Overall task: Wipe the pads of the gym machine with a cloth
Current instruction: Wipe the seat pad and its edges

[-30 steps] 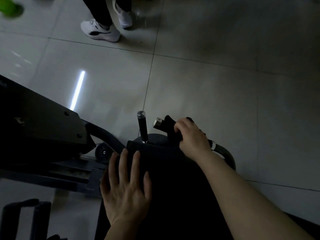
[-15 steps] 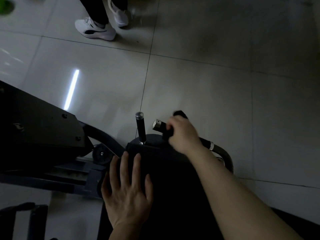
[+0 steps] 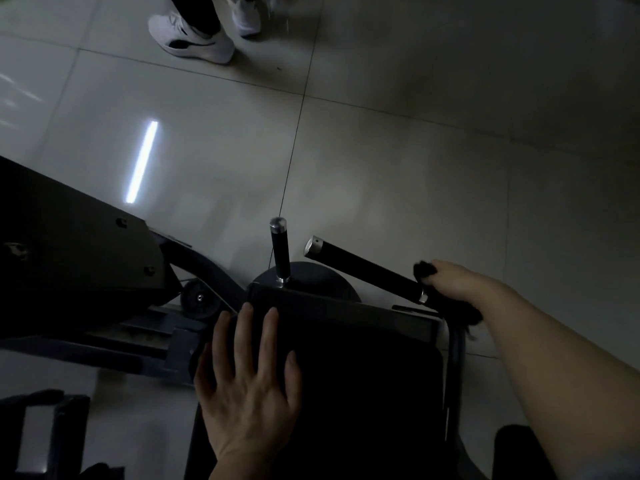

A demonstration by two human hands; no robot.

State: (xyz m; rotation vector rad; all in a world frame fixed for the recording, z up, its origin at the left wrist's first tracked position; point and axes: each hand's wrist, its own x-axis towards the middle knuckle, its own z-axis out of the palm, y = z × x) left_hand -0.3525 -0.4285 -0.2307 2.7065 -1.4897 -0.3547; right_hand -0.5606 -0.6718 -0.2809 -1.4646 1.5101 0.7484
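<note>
**Cloth at the base of the right handle, left hand flat on the pad**

The cloth [image 3: 425,271], a dark bunch, sits in our right hand [image 3: 457,284] at the lower end of the angled handle [image 3: 363,268], just past its metal collar. More dark fabric hangs below the hand beside the curved frame tube [image 3: 453,344]. Our right grip is clamped around the cloth, fingers curled; whether they also wrap the tube beneath it we cannot tell.

The pad [image 3: 363,368] fills the lower middle of the view, its far edge running level below the two handles. Our left hand [image 3: 247,382] lies on the pad's left edge, the fingers straight and spread, holding nothing. The short upright handle [image 3: 280,251] stands just beyond the pad's far edge, apart from both hands.

Beyond the handles the tiled floor [image 3: 450,150] lies open to the right and ahead. To the left the dark machine body [image 3: 76,251] and a small wheel [image 3: 199,297] crowd close to the pad.

A person's white shoes [image 3: 194,39] stand well apart at the top, cut off by the frame. The scene is dim; the pad's surface and the shapes at lower left are hard to make out.
</note>
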